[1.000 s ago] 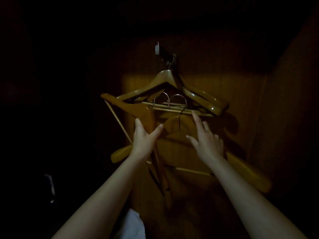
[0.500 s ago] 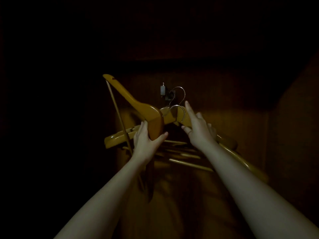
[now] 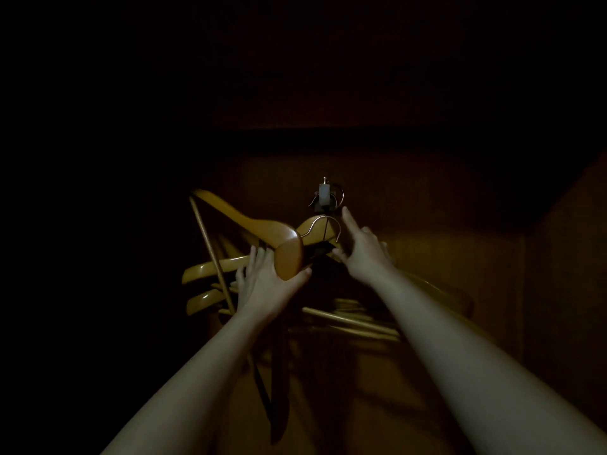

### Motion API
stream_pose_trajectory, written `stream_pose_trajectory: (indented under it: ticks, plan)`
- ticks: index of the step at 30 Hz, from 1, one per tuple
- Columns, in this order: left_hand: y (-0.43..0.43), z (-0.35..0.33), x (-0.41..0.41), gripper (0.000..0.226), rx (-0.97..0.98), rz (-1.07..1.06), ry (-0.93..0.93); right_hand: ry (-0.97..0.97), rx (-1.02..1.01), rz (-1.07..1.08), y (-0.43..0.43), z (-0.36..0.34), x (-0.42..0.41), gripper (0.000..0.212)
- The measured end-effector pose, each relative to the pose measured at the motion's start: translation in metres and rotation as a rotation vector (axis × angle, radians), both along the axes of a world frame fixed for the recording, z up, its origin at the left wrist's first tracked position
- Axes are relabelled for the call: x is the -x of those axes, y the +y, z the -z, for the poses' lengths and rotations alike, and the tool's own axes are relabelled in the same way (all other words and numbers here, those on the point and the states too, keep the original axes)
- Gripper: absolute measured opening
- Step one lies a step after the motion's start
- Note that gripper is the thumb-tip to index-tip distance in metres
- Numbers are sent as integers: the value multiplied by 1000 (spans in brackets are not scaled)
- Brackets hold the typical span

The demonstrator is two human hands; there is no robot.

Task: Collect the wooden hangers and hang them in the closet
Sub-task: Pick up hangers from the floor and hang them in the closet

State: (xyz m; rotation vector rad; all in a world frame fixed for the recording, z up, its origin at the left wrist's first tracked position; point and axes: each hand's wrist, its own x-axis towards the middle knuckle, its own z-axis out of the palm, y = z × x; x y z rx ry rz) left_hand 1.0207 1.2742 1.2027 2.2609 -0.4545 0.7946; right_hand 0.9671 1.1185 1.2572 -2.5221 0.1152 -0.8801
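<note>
wood, stiff and smooth i judge (each light, a bunch awkward), so the left hand (image 3: 272, 284) grips one tilted hanger (image 3: 243, 221) at its thick middle, and the right hand (image 3: 364, 254), forefinger straight, pinches the other hangers (image 3: 210, 267) by their necks just under the wall hook (image 3: 325, 195).

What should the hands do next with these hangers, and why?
Probably lift the right hand and the hanger it grips slightly, slipping its wire hook over the wall hook: that hook sits just below, apparently not yet on. The left hand holds another wooden hanger.
</note>
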Motion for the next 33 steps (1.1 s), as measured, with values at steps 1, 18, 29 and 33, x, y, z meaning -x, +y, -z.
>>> stream_pose_trajectory:
  ticks: [1,18,29,33]
  plan:
    - [1,0,-3,89,-13,-7,18,15,-14,-1,1,2,-1,77]
    - [7,17,3,85,-53,-70,98,-35,334,254,3,18,-3,65]
    - [11,61,92,38,321,235,191,-120,382,55,-8,96,77,55]
    - [16,82,142,22,398,299,250,-41,255,-103,-11,132,114,49]
